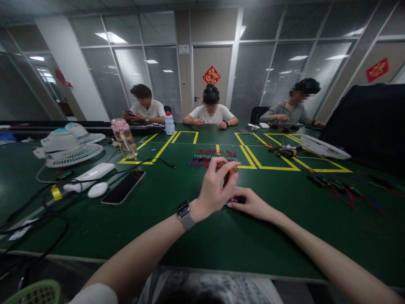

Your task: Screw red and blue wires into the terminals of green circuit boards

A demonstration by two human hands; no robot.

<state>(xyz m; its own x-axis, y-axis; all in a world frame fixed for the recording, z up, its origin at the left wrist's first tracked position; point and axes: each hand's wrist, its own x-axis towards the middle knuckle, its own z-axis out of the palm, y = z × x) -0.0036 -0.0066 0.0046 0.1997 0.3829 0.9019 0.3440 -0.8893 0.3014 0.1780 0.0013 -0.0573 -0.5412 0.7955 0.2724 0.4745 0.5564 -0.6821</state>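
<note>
Right grip pinches a small part, largely covered, low against the counter, seemingly to steady it. Just above, the left grip appears curled around an orange-and-black object, mostly hidden. Beyond both, wired boards lie bunched in a row, presumably for easy reach.

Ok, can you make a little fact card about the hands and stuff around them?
Left hand: raised, fingers curled by a partly hidden orange thing; grip unclear
Right hand: low at the green table, fingers partly hidden
Beyond hands: boards with red and blue wires
Left side: phone, pink-lidded bottle, white fans
Across table: three people
</note>
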